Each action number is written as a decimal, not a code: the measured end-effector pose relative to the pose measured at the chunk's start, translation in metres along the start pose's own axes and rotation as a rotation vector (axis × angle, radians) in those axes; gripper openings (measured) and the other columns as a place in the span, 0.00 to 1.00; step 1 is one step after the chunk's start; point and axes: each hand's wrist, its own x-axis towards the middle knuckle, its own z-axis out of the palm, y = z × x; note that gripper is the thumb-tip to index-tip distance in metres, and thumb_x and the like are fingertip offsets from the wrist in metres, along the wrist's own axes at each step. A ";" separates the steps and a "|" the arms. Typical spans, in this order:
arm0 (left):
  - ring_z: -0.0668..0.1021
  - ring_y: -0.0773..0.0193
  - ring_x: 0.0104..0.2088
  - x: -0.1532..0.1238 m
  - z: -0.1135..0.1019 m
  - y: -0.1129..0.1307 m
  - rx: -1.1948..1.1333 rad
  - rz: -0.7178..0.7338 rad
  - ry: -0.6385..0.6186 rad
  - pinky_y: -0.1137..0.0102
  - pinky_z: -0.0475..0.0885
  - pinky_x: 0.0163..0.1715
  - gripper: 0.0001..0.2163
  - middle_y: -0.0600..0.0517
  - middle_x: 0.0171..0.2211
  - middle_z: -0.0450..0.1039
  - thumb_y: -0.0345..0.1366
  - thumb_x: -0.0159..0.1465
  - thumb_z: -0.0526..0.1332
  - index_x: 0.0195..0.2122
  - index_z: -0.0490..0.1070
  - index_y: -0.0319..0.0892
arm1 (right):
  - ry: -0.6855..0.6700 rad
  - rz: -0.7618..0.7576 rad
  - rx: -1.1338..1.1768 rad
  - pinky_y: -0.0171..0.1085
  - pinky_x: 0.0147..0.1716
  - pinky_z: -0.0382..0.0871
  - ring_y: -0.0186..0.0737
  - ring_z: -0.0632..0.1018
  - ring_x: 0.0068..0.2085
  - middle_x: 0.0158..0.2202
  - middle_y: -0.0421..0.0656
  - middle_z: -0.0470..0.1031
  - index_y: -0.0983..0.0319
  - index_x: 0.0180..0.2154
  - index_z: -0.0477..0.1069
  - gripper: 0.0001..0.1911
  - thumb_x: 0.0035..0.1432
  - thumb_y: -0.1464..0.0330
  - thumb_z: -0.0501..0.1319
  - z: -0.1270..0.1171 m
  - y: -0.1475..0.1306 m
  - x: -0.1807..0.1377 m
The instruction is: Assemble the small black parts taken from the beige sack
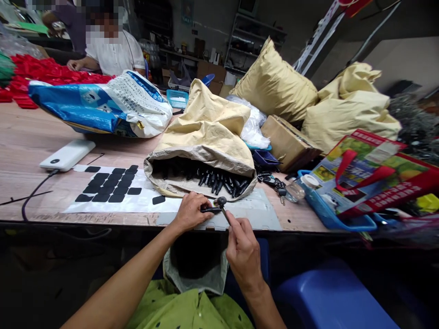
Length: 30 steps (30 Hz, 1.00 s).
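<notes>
My left hand (190, 211) rests at the table's front edge, fingers closed round a small black plastic part (210, 210). My right hand (242, 246) pinches a thin metal tool with a dark round head (222, 201), its tip touching the black part. Just beyond lies an open tan sack (206, 137) on its side, its mouth full of several similar black parts (219, 183). To the left, a white sheet (103, 203) carries several black rectangular pads (111, 183). A bag (197, 269) hangs open below the table edge over my lap.
A white power bank (67, 155) with a cable lies at left. A blue-white printed sack (103, 105) and red pieces (48, 71) sit behind; another person sits there. Right: cardboard box (286, 141), blue tray (329, 214), colourful bag (370, 173), yellow sacks (274, 82), blue stool (329, 297).
</notes>
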 end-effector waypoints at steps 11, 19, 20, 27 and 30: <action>0.72 0.57 0.42 0.000 0.000 0.002 -0.010 -0.011 0.007 0.62 0.61 0.45 0.07 0.55 0.34 0.78 0.40 0.55 0.72 0.34 0.80 0.49 | 0.017 0.060 -0.084 0.34 0.41 0.71 0.39 0.76 0.39 0.40 0.45 0.72 0.57 0.62 0.70 0.27 0.66 0.76 0.49 -0.004 0.003 0.000; 0.72 0.56 0.43 0.000 -0.002 -0.002 -0.010 0.013 -0.039 0.61 0.61 0.46 0.08 0.54 0.37 0.78 0.43 0.58 0.69 0.38 0.80 0.49 | 0.117 0.155 -0.101 0.36 0.40 0.70 0.41 0.76 0.39 0.39 0.45 0.74 0.56 0.59 0.74 0.23 0.68 0.71 0.50 -0.012 0.020 0.005; 0.72 0.56 0.43 0.000 -0.003 -0.003 -0.015 0.020 -0.045 0.61 0.61 0.46 0.09 0.53 0.37 0.79 0.44 0.59 0.68 0.39 0.80 0.50 | 0.152 0.176 -0.135 0.36 0.40 0.69 0.41 0.76 0.39 0.39 0.45 0.74 0.56 0.58 0.74 0.23 0.67 0.70 0.50 -0.015 0.025 0.007; 0.71 0.56 0.45 -0.001 -0.004 -0.005 -0.010 0.064 -0.055 0.61 0.60 0.46 0.10 0.53 0.39 0.79 0.46 0.68 0.60 0.40 0.80 0.49 | 0.311 0.394 -0.458 0.37 0.28 0.56 0.38 0.69 0.32 0.37 0.44 0.73 0.55 0.50 0.81 0.22 0.60 0.74 0.55 -0.027 0.084 0.018; 0.71 0.57 0.44 -0.001 -0.004 -0.005 0.012 0.076 -0.050 0.62 0.60 0.46 0.12 0.53 0.39 0.78 0.45 0.70 0.58 0.40 0.80 0.50 | 0.347 0.422 -0.541 0.38 0.28 0.54 0.39 0.67 0.32 0.35 0.46 0.72 0.56 0.47 0.82 0.21 0.58 0.75 0.56 -0.024 0.106 0.024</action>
